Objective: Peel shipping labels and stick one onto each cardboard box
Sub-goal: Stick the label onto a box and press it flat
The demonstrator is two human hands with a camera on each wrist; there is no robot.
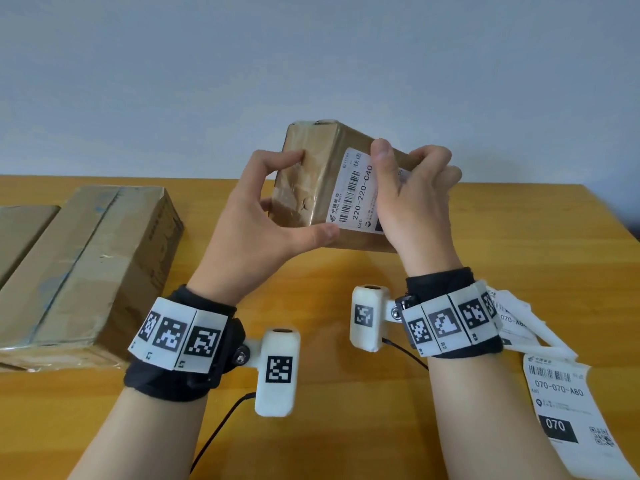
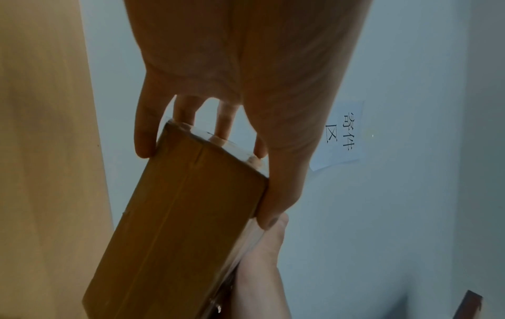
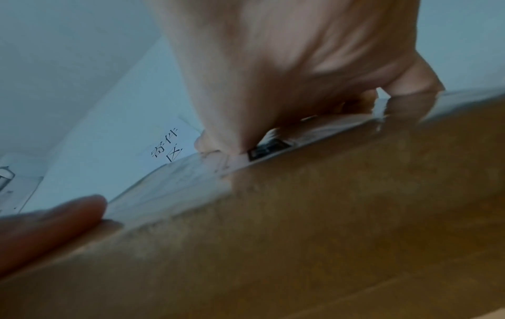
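Gripping the small box (image 1: 311, 181) above the table (image 1: 346, 427), both hands' grips curl round it, larger boxes (image 1: 97, 271) left.

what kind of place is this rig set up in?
Likely a parcel-shipping desk or mailroom: a wall sign reading 寄件区 (sending area), loose shipping labels on a wooden table, and taped cardboard boxes beside it.

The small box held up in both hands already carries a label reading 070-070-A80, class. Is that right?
Not quite. The label on the small box, held by the left hand and right hand, reads 220-220-C40, as the head view shows. The 070-070-A80 label lies loose on the table.
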